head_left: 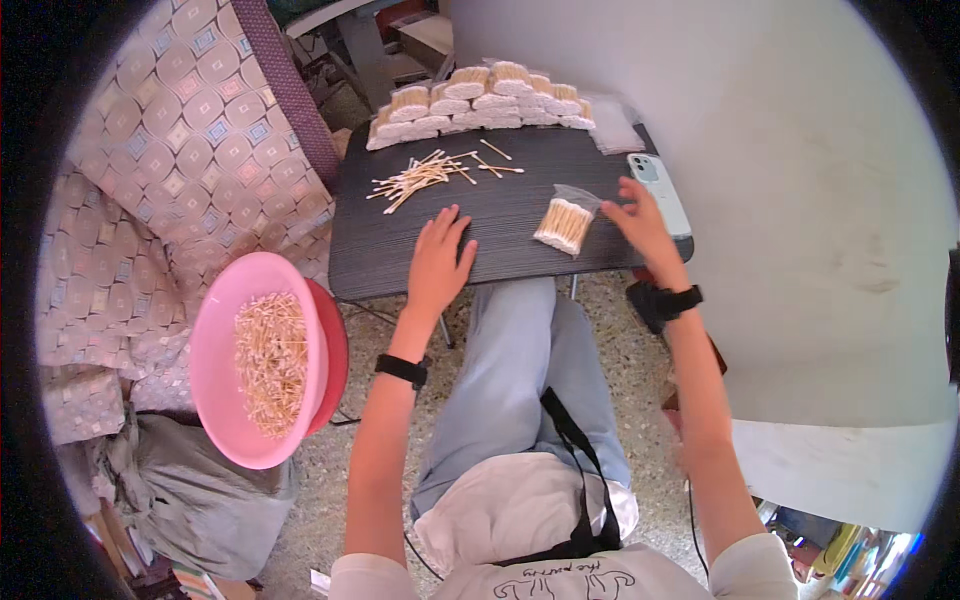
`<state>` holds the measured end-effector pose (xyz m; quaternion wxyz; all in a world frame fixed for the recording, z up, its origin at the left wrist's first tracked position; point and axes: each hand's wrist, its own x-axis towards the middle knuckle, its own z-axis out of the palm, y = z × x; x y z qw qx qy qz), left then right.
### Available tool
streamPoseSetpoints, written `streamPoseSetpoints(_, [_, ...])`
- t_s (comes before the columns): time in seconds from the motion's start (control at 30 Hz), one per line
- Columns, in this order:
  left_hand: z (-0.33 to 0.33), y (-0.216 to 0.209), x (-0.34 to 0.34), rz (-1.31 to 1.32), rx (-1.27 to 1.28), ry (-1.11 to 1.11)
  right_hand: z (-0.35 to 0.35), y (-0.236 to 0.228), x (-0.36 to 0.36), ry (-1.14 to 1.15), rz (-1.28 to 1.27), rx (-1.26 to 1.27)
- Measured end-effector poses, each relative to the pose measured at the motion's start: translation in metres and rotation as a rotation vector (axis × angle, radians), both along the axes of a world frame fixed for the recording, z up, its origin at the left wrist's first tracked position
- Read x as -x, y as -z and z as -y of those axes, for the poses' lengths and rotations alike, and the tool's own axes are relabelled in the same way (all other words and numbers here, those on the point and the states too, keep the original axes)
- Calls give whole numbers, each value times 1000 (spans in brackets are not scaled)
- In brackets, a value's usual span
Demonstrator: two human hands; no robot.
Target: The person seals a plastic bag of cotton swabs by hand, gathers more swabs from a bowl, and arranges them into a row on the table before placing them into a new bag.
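Observation:
On the dark table [480, 215], a small clear bag packed with cotton swabs [565, 224] lies right of the middle, its loose plastic top pointing away from me. My right hand [643, 228] is just right of that bag, fingers spread, fingertips close to the plastic flap; whether they touch it I cannot tell. My left hand [440, 257] rests at the table's near edge with its fingers stretched out and nothing in them. Beyond it lies a loose heap of cotton swabs [418, 181], with a few single swabs strewn to its right.
Filled swab bags [487, 102] are stacked along the table's far edge. Flat clear plastic bags [615, 128] lie at the far right corner, near a pale green phone [660, 195]. At my left, a pink basin [215, 350] holds many loose swabs. A pale wall [800, 200] borders the right side.

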<state>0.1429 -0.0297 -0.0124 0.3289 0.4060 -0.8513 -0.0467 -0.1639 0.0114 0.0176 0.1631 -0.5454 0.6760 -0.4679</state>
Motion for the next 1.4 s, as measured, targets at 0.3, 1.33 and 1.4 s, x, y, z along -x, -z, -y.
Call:
streamPoseSetpoints(0.3, [-1, 8, -4, 134, 50, -92, -79, -175, -19, -14, -385, 443])
streamPoseSetpoints(1.33, [-1, 4, 8, 110, 97, -102, -84, -159, -32, -129, -182, 373])
streamPoseSetpoints(1.4, [0, 6, 9, 101, 97, -100, -83, -157, -36, -133, -162, 373])
